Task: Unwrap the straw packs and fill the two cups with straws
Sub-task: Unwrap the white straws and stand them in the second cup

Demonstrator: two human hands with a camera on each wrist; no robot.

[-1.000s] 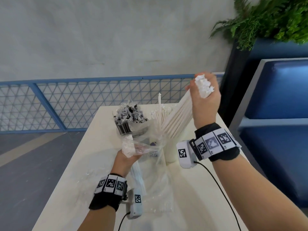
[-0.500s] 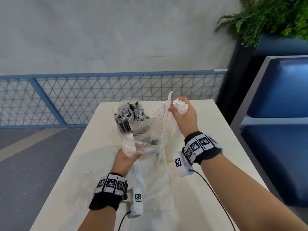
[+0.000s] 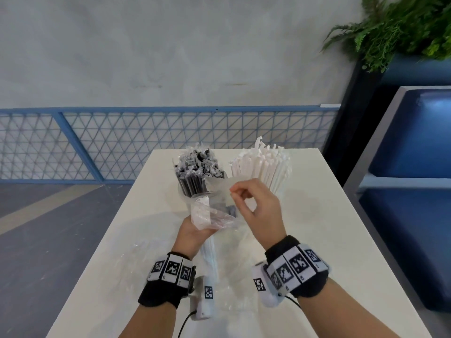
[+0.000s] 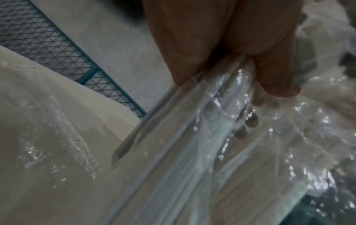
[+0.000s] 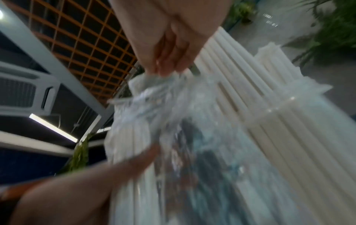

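Our left hand (image 3: pixel 192 234) grips the straw pack (image 3: pixel 210 215) – our right hand (image 3: pixel 258 211) pinches its clear wrap just above; both filled cups stand beyond our fingers.

Black straws (image 3: pixel 192 172) upright in left cup, white straws (image 3: pixel 264 164) in right cup. Clear pack (image 3: pixel 214 215) w/ few white straws, half open.

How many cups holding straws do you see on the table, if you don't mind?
2. The cup of black straws stands at the far middle of the table; the cup of white straws is just right of it, partly hidden by the right hand.
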